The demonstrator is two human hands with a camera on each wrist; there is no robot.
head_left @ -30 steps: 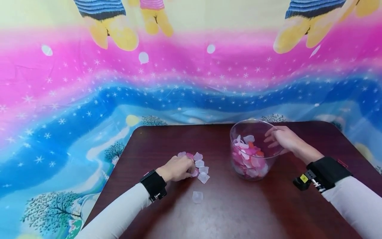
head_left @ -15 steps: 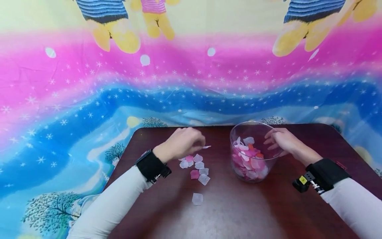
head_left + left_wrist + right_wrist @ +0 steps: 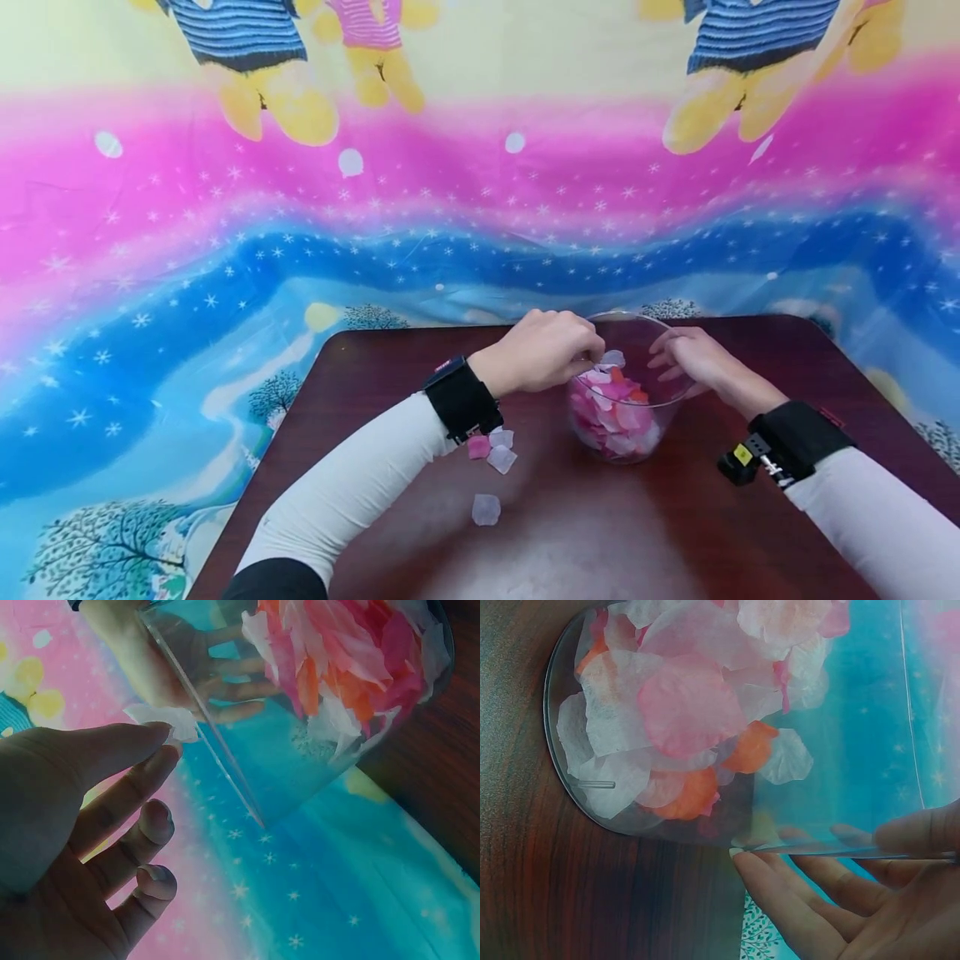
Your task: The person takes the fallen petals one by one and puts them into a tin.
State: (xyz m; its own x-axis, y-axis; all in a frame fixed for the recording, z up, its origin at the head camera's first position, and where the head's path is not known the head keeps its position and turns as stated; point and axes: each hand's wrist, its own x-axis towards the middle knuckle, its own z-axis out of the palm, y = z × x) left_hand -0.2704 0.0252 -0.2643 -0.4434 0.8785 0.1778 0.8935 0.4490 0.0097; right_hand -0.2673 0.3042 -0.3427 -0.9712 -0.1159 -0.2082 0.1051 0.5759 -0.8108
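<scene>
A white petal (image 3: 161, 718) is pinched between the thumb and forefinger of the left hand (image 3: 543, 350), just at the rim of the bowl (image 3: 667, 400). This pinch is shown plainly only in the left wrist view; in the head view the fingertips are seen merely curled over the rim. The remaining fingers (image 3: 154, 825) are loosely bent below the pinch. The bowl, part filled with pink, white and orange petals (image 3: 682, 705), is steadied by the right hand (image 3: 693, 358), whose fingers (image 3: 795, 900) are spread flat along its wall. Loose petals (image 3: 491, 450) are left on the table (image 3: 637, 533) under the left forearm.
</scene>
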